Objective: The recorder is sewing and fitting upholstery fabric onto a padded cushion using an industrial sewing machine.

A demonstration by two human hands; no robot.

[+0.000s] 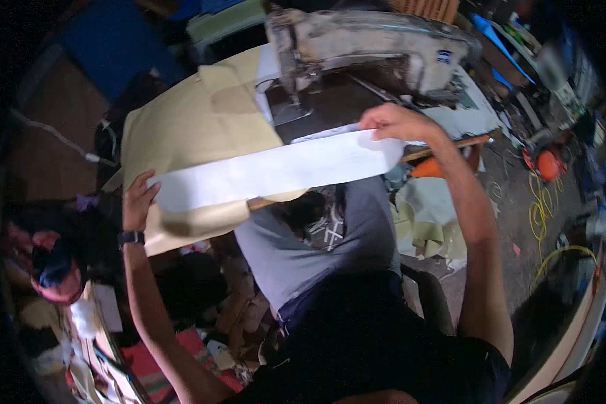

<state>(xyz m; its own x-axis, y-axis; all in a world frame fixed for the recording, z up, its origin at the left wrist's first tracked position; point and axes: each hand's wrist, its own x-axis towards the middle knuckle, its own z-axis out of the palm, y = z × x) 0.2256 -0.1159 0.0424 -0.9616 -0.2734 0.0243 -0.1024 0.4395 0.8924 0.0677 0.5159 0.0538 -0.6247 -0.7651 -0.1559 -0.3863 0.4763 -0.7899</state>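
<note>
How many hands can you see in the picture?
2. The left hand is at the left end of the long white strip; the right hand pinches its upper edge near the right end. Dark areas could hide others.

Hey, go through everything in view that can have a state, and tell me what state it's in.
White strip: extended lengthwise, unfolded.
Right hand: closed on the strip's upper edge near its right end.
Left hand: at the strip's left end; grip unclear.
Cream sheet: spread out, partly covered by the strip.
Sewing machine: upright; running or stopped, can't tell.
Wristwatch: fastened.
Yellow cord: loosely looped.
</note>
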